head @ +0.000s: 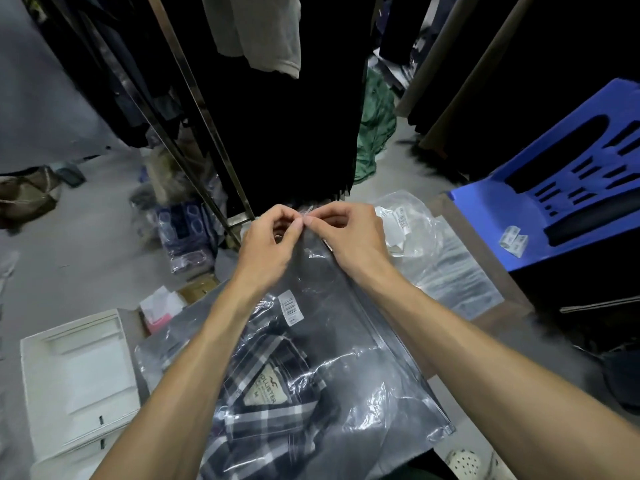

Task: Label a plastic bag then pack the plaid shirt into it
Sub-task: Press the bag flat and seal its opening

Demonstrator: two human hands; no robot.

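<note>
The plaid shirt (pixel 263 393) lies folded inside the clear plastic bag (pixel 346 341), collar tag facing up, in the near centre of your view. The bag rests on the tabletop (pixel 491 317), with its zip edge running along the right side from near to far. A white barcode label (pixel 291 306) is stuck on the bag's upper face, just beyond the shirt collar.

At the far end of the bag, your left hand (pixel 268 249) and your right hand (pixel 349 237) meet. Each grip is pressed together, thumb against forefinger, pinching the bag's far corner; the two thumbs touch each other.

To the right of the bag lies a stack of empty clear bags (pixel 450 271), with a smaller bag of white tags (pixel 398 220) at its far end. A blue plastic chair (pixel 554 188) stands further right, with two loose labels (pixel 514 239) on its seat. On the near left sits a white moulded tray (pixel 76 375). Dark garments (pixel 284 116) hang from a rack at the far centre.
</note>
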